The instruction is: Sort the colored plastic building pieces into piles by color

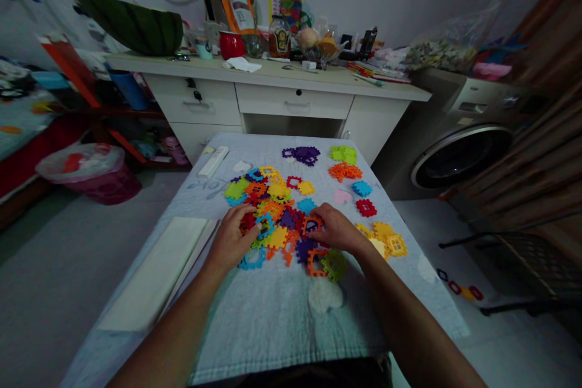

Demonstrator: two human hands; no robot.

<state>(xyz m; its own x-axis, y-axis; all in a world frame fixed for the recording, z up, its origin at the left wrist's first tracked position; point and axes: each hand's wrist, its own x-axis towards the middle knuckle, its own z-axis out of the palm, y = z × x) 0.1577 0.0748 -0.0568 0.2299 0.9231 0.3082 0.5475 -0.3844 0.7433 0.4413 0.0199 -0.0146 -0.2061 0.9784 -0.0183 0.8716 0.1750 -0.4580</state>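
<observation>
A mixed pile of flat plastic interlocking tiles [277, 236] with notched edges lies between my hands on the cloth-covered table. My left hand [231, 239] rests at the pile's left edge, thumb and fingers apart around a dark red tile [246, 224] without plainly gripping it. On the right of the pile, my right hand [337, 228] has its thumb and fingers closed on an orange frame-shaped tile [306, 226]. Separate groups lie beyond and to the right: purple tiles [307, 155], lime green tiles [343, 154], orange tiles [344, 171], a blue tile [362, 188], a red tile [366, 208] and yellow tiles [386, 239].
A white box-like slab [154, 273] lies along the table's left side, with a white strip-shaped object [213, 161] farther back. Behind stands a cluttered desk [291, 80]. A washing machine [459, 133] is at right, a pink bin [97, 176] at left.
</observation>
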